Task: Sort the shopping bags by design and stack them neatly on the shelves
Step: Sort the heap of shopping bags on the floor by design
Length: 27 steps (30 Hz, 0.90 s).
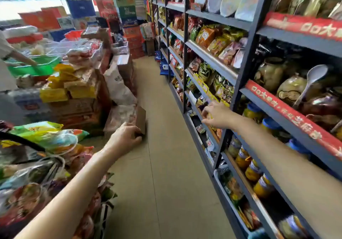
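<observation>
Meanwhile left hand [124,136] grips brown card [140,119]; right hand [216,115] pinches packet at shelf edge [207,127]

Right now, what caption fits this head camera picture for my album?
In a shop aisle, the left hand holds a brown cardboard piece while the right hand reaches into snack packets on the shelf.

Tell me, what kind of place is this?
Most likely a small grocery shop. Long dark shelves hold snack packets and jars, with red price strips along the edges, and stacked cartons stand at the aisle's far end.
</observation>
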### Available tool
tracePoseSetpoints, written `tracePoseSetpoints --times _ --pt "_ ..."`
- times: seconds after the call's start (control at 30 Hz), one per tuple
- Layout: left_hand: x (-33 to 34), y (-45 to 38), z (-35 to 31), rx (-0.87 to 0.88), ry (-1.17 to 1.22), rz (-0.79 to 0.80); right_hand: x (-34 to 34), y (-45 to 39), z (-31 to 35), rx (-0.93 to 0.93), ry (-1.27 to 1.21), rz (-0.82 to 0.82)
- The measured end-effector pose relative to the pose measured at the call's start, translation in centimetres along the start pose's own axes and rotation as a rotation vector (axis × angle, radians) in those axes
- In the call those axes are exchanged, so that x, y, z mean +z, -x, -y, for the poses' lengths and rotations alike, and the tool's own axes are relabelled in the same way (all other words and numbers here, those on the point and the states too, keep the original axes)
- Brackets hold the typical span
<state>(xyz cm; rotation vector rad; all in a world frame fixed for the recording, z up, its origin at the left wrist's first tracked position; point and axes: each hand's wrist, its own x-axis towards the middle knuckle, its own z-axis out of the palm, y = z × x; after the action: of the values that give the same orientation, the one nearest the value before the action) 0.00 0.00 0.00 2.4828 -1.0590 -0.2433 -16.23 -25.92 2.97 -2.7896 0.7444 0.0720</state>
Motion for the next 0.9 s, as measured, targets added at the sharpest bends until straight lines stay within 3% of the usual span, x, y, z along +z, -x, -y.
tracePoseSetpoints --times 0.1,0.27,0.47,0.67,0.9 --pt "4.2 -5.0 2.5 0.01 -0.148 0.1 4.0 -5.3 -1.7 0.022 0.094 0.151" --pt "8.5 -17.7 5.1 -0.015 -0.236 0.145 6.6 -18.4 -5.1 0.028 0.029 0.109" --pt "9.5 -32.1 7.8 -0.068 -0.257 0.298 9.8 -34.0 -5.0 -0.048 0.077 0.346" --pt "8.0 -49.5 16.3 -0.057 -0.323 0.34 11.0 -52.8 -3.8 -0.124 0.055 0.36" --pt "4.4 -72.6 24.2 -0.116 -0.266 0.375 7.2 -75.5 -3.3 0.037 -0.008 0.275"
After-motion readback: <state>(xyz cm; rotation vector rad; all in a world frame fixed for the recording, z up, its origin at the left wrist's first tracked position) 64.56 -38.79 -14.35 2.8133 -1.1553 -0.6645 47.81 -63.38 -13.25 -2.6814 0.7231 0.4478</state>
